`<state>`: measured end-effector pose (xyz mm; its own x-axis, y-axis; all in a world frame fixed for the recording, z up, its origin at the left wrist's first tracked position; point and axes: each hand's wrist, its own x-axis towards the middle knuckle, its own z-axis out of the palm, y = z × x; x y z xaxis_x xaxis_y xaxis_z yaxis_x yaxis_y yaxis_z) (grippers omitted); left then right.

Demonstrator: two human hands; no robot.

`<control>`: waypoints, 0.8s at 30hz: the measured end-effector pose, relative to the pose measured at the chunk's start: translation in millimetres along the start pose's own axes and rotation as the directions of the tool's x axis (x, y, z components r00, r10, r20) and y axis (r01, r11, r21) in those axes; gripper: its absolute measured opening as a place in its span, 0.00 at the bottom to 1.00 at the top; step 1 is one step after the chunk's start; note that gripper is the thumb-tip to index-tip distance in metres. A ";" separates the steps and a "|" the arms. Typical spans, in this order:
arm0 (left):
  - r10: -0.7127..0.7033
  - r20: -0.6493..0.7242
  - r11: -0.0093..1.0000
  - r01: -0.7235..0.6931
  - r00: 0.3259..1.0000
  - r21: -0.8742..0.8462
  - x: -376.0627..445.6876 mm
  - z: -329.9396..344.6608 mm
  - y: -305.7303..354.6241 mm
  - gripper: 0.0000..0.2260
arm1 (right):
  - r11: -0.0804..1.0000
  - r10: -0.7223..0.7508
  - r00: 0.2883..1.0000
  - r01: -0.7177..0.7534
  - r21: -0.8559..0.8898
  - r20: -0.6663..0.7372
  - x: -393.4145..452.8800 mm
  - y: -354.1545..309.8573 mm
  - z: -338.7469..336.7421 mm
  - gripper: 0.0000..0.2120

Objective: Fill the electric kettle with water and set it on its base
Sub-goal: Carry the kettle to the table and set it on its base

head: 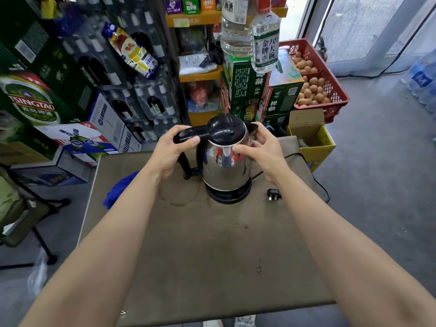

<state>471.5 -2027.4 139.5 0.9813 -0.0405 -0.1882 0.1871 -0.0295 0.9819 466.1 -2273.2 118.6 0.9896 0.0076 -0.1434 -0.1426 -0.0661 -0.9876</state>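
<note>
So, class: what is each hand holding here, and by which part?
Both hold the electric kettle. The left hand grips its black handle at the top; the right hand holds the steel body just below the spout.

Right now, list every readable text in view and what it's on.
"TSINGTAO": green beer carton.
"LAOSHAN": white-blue box.
"金牌 八大碗", "45": clear bottle.
"大碗酒": taller bottle.
"清爽": green cartons.
Barcodes, shelf boxes, fine print on cartons: too small or blurred.
Kettle: no text visible.
</note>
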 end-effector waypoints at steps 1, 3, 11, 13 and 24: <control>-0.003 0.002 1.000 0.003 1.000 -0.010 1.0 0.5 0.6 0.11 | 1.000 -0.001 1.000 0.001 -0.005 -0.001 0.6 0.5 -0.4 0.32; -0.006 0.008 1.000 0.006 1.000 -0.013 0.9 0.8 1.2 0.11 | 1.000 0.001 1.000 -0.001 -0.006 -0.003 -0.2 1.6 -1.3 0.33; -0.027 0.056 0.999 0.025 0.998 0.033 -12.8 -0.9 -4.5 0.14 | 1.000 -0.017 1.000 0.016 -0.023 -0.005 -17.2 9.0 -7.6 0.32; -0.027 0.060 0.999 0.024 0.998 0.046 -18.2 -1.2 -6.7 0.14 | 0.999 -0.016 1.000 0.016 -0.036 -0.006 -23.1 11.6 -7.6 0.34; -0.029 0.031 0.999 0.028 0.999 0.040 -31.5 -5.8 -29.7 0.17 | 0.998 -0.018 1.000 0.018 -0.057 -0.001 -37.9 22.7 -2.1 0.28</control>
<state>435.3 -2019.4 116.4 0.9735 -0.0709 -0.2176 0.2126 -0.0710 0.9745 425.3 -2277.1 101.7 0.9920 0.0081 -0.1260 -0.1241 -0.1223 -0.9847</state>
